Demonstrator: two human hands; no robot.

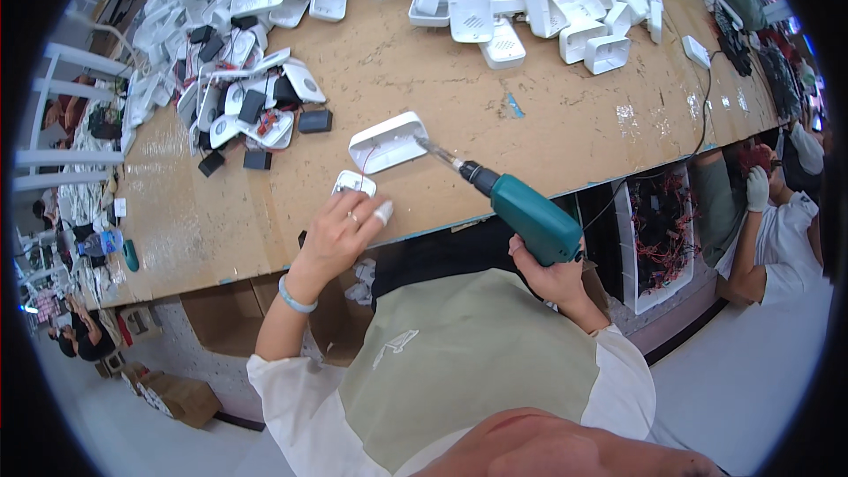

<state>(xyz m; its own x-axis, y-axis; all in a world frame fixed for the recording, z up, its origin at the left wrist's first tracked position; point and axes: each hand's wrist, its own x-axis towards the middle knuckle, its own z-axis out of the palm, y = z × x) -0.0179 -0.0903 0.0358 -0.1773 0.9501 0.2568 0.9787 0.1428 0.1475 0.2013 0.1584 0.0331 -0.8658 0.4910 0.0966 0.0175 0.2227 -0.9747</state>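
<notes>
My right hand (556,278) grips a teal electric screwdriver (534,216) by its rear end. The driver's tip points left and reaches the right end of a white plastic housing (387,143), an oblong open tray lying on the table. A thin red wire runs from this housing to a small white plastic cover (355,182) just below it. My left hand (340,234) is closed at the cover's near edge, with the fingertips partly hidden; one finger wears a white wrap. Whether the tip touches a screw cannot be made out.
White housings (470,9) are heaped along the far side of the cardboard-covered table (318,212). To the left lie wired covers with black boxes (315,121). A white crate (654,243) of red-wired parts stands at right, near a gloved co-worker (777,230). A cable (707,110) hangs over the edge.
</notes>
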